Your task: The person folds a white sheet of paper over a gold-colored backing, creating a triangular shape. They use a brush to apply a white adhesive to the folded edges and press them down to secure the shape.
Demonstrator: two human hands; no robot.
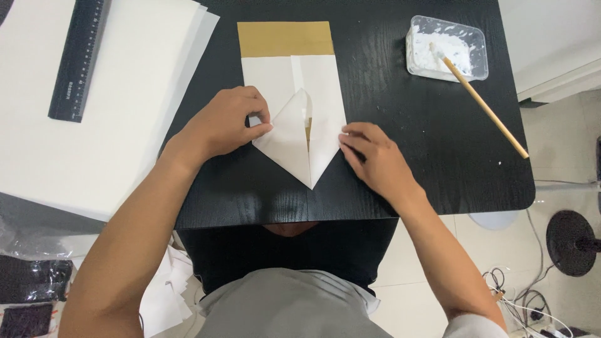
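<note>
At center of a black table, the left hand pinches a folded white-and-gold paper, while the right hand presses flat fingers on its edge. At two o'clock, a clear plastic tub holds white paste and a wooden stick.

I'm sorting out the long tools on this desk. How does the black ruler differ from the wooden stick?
The black ruler is flat, wide and dark; the wooden stick is thin, round and pale tan. The ruler lies on the white sheets at far left; the stick leans at far right with its tip in the clear tub of white paste. Both are long, straight, and untouched by either hand.
</note>
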